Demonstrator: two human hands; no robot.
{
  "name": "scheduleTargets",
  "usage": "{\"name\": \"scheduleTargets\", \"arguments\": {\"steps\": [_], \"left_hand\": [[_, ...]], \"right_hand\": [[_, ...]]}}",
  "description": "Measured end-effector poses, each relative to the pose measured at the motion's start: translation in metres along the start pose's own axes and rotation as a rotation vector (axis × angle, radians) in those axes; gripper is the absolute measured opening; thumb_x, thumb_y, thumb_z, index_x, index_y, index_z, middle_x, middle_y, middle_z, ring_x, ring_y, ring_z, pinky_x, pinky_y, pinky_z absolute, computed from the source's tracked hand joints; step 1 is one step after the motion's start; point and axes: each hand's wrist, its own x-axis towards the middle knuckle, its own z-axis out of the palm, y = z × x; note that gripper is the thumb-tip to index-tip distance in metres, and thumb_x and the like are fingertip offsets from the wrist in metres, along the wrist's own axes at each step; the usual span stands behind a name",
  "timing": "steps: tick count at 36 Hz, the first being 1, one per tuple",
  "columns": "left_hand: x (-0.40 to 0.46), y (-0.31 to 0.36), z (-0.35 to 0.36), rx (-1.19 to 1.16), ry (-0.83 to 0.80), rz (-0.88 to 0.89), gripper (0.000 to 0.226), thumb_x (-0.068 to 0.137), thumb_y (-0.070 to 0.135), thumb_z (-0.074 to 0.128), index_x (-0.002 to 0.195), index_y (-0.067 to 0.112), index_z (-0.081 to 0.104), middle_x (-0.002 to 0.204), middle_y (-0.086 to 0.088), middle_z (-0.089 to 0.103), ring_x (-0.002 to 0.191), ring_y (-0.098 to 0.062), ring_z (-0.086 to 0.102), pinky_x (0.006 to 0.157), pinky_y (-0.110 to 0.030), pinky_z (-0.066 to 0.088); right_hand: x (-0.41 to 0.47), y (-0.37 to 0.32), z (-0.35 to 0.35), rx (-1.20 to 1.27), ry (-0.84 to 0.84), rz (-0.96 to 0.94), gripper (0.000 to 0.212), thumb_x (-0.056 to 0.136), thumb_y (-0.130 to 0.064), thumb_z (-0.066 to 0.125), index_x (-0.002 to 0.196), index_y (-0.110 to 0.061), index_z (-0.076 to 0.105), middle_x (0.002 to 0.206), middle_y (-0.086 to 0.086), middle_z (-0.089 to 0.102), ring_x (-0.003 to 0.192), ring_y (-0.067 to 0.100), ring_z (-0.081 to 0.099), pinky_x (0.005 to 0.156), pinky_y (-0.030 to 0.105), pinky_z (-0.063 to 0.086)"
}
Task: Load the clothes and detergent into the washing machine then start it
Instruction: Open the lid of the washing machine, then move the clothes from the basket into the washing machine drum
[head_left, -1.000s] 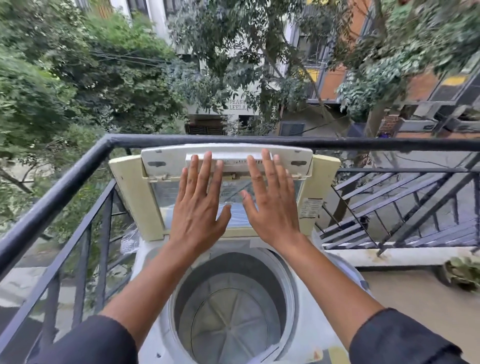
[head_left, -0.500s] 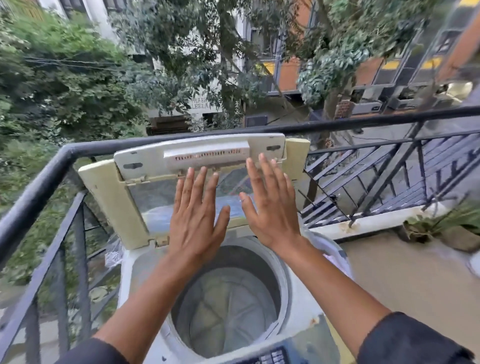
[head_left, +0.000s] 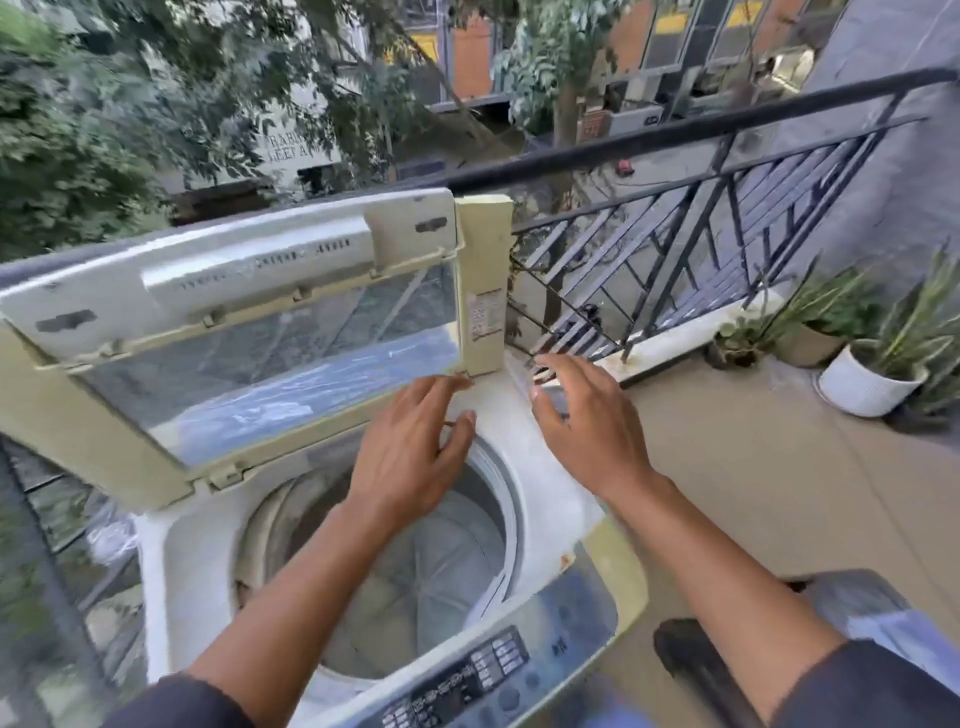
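Cream and white plastic, yellowed at the edges: top-loading washing machine (head_left: 197, 551) on a balcony, seen from the head camera. Lid (head_left: 234, 332) folded up and standing open at the back of the machine, clear window in its lower half, grey strip with small print across its upper part. Drum (head_left: 415, 587) open to view below the lid, bare metal, ribbed floor, no cloth visible inside. Control panel (head_left: 483, 670) at the front edge of the machine, dark with rows of buttons, partly blurred.

Left hand (head_left: 410, 452) above the rim at the back right of the drum, fingers spread and relaxed, holding nothing, fingertips close to the lid's lower right corner. Right hand (head_left: 587, 421) just beside it over the machine's right rear corner, fingers likewise loose and gripping nothing. Hands close together but not touching.

Black metal railing (head_left: 675, 130) behind and to the right of the machine. Potted plants (head_left: 878, 364) well to the right of the machine on the tan balcony floor (head_left: 753, 493). Trees and buildings beyond the railing.
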Motion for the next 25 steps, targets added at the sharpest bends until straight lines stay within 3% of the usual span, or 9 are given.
{"name": "scheduleTargets", "arguments": {"steps": [3, 8, 12, 16, 20, 25], "left_hand": [[0.023, 0.016, 0.021, -0.032, -0.064, -0.034, 0.038, 0.106, 0.034, 0.055, 0.141, 0.019, 0.059, 0.141, -0.005, 0.064, 0.129, -0.032, 0.058, 0.106, -0.044, 0.045], [0.073, 0.047, 0.065, -0.099, -0.114, -0.093, 0.044, 0.103, 0.040, 0.048, 0.139, 0.018, 0.060, 0.135, -0.006, 0.067, 0.124, -0.032, 0.062, 0.102, -0.046, 0.048], [0.120, 0.068, 0.110, -0.152, -0.126, -0.155, 0.033, 0.104, 0.028, 0.060, 0.136, 0.020, 0.062, 0.132, 0.000, 0.070, 0.122, -0.026, 0.064, 0.097, -0.043, 0.051], [0.164, 0.083, 0.160, -0.224, -0.126, -0.290, 0.038, 0.098, 0.035, 0.057, 0.132, 0.021, 0.066, 0.127, 0.000, 0.073, 0.117, -0.025, 0.068, 0.096, -0.045, 0.056], [0.196, 0.087, 0.217, -0.255, -0.161, -0.427, 0.039, 0.093, 0.032, 0.058, 0.131, 0.024, 0.067, 0.122, 0.002, 0.075, 0.110, -0.024, 0.070, 0.094, -0.044, 0.057], [0.218, 0.082, 0.285, -0.248, -0.248, -0.549, 0.036, 0.099, 0.024, 0.066, 0.135, 0.020, 0.065, 0.131, 0.002, 0.071, 0.118, -0.022, 0.066, 0.095, -0.035, 0.051]], "right_hand": [[0.009, 0.043, -0.004, -0.009, -0.044, 0.072, 0.031, 0.095, -0.032, 0.060, 0.126, -0.026, 0.064, 0.116, 0.001, 0.069, 0.107, 0.025, 0.063, 0.078, 0.033, 0.050], [0.041, 0.124, 0.002, -0.024, -0.158, 0.124, 0.030, 0.095, -0.033, 0.060, 0.120, -0.019, 0.070, 0.116, 0.005, 0.071, 0.107, 0.031, 0.065, 0.084, 0.040, 0.056], [0.069, 0.192, 0.020, -0.047, -0.280, 0.150, 0.030, 0.097, -0.031, 0.060, 0.123, -0.020, 0.069, 0.121, 0.003, 0.070, 0.109, 0.029, 0.065, 0.085, 0.039, 0.054], [0.088, 0.253, 0.052, -0.029, -0.411, 0.151, 0.034, 0.096, -0.030, 0.061, 0.129, -0.022, 0.068, 0.129, 0.003, 0.068, 0.120, 0.027, 0.060, 0.095, 0.038, 0.050], [0.095, 0.306, 0.095, 0.000, -0.544, 0.150, 0.033, 0.095, -0.025, 0.061, 0.126, -0.018, 0.069, 0.127, 0.006, 0.069, 0.121, 0.029, 0.060, 0.095, 0.040, 0.050], [0.087, 0.365, 0.157, 0.001, -0.725, 0.171, 0.037, 0.099, -0.030, 0.059, 0.133, -0.017, 0.065, 0.129, 0.006, 0.067, 0.120, 0.028, 0.059, 0.091, 0.036, 0.048]]}}
